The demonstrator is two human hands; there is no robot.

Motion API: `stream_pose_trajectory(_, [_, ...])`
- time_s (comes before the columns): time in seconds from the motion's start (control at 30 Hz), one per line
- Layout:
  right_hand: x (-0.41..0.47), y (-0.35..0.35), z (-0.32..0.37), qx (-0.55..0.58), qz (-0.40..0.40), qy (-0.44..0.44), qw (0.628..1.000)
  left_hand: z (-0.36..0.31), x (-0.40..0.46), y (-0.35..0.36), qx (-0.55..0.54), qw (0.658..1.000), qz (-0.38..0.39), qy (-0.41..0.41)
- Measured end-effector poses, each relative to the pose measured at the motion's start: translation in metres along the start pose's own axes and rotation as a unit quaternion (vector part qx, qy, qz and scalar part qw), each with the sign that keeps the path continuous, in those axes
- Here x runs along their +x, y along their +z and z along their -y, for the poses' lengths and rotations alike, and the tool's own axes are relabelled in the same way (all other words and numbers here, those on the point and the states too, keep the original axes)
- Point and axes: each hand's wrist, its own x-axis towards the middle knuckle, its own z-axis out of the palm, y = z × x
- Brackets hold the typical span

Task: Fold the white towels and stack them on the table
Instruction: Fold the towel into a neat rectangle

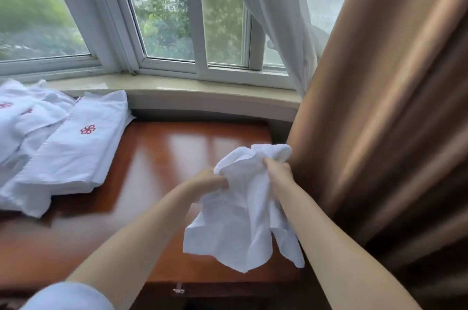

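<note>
A crumpled white towel (240, 211) hangs in the air over the right part of the glossy reddish-brown table (162, 157). My left hand (211, 180) grips its bunched top on the left. At the upper right of the bunch, my right hand (278, 170) clutches the cloth close to the brown curtain. The towel's lower part droops loose toward the table's front edge. On the left side of the table lies a folded white towel (78, 142) with a red emblem, and more white towels (22, 117) with red emblems lie heaped behind it.
A heavy brown curtain (385, 132) hangs right beside the table's right edge. A sheer white curtain (273, 18) hangs in front of the window (167, 18). A pale stone sill (202, 93) runs behind the table. A small metal latch (178, 290) sits below the table's front edge.
</note>
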Motion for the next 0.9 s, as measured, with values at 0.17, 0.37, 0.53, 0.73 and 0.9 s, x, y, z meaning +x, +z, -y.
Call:
stream_pose_trajectory(0.17, [0.001,0.020,-0.008,-0.115,0.052,0.019,0.992,0.006,-0.009,-0.016,-0.009,0.999,-0.032,0.000])
stream_pose_trajectory(0.37, [0.002,0.093,0.070,0.136,0.261,-0.005,0.956,-0.016,-0.008,-0.097,-0.137,0.971,-0.180,0.071])
stream_pose_trajectory(0.53, [0.027,0.137,0.146,0.211,0.299,-0.040,0.930,-0.032,-0.003,-0.157,-0.176,0.948,-0.202,0.169])
stream_pose_trajectory(0.73, [0.074,0.150,0.041,-0.015,0.314,0.138,0.939,0.039,0.063,-0.096,-0.085,0.993,-0.063,-0.049])
stream_pose_trajectory(0.9, [0.080,0.149,-0.038,-0.202,0.273,0.159,0.927,0.107,0.081,-0.050,-0.203,0.948,-0.165,-0.181])
